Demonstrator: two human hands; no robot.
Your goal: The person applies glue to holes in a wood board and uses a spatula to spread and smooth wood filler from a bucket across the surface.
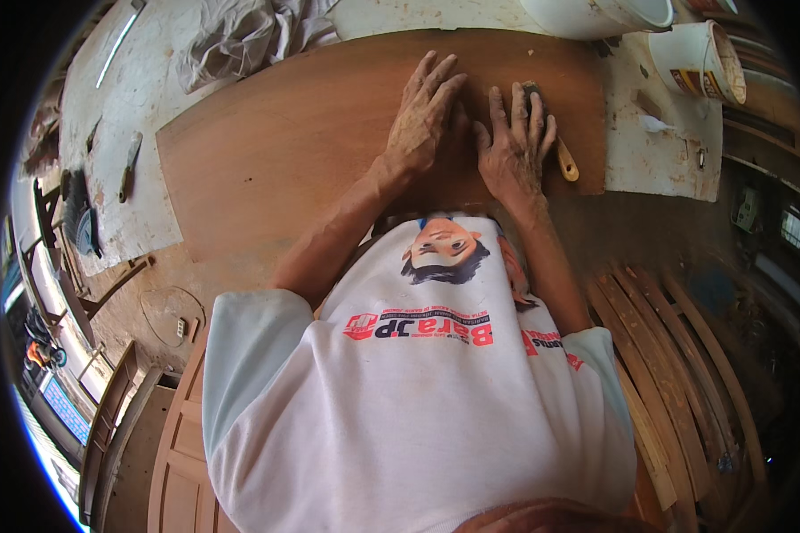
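Note:
A broad reddish-brown wooden board (pixel 267 142) lies on the work table in front of me. My left hand (pixel 424 115) rests on it near the middle, fingers stretched out and nothing visible in them; its underside is hidden. Just to its right, my right hand (pixel 514 147) lies palm down on the board, fingers spread. A brush with a pale wooden handle (pixel 567 162) lies beside and partly behind the right fingers. The handle's rounded end, with a hole, sticks out to their right, and a dark part shows near the fingertips.
Crumpled pale cloth (pixel 231 44) lies at the back left. A putty knife (pixel 131 166) sits on the table's (pixel 107 204) left part. Two white buckets, one lying back (pixel 596 16) and one at right (pixel 698 62), stand beyond. Wooden strips (pixel 658 355) lean at lower right.

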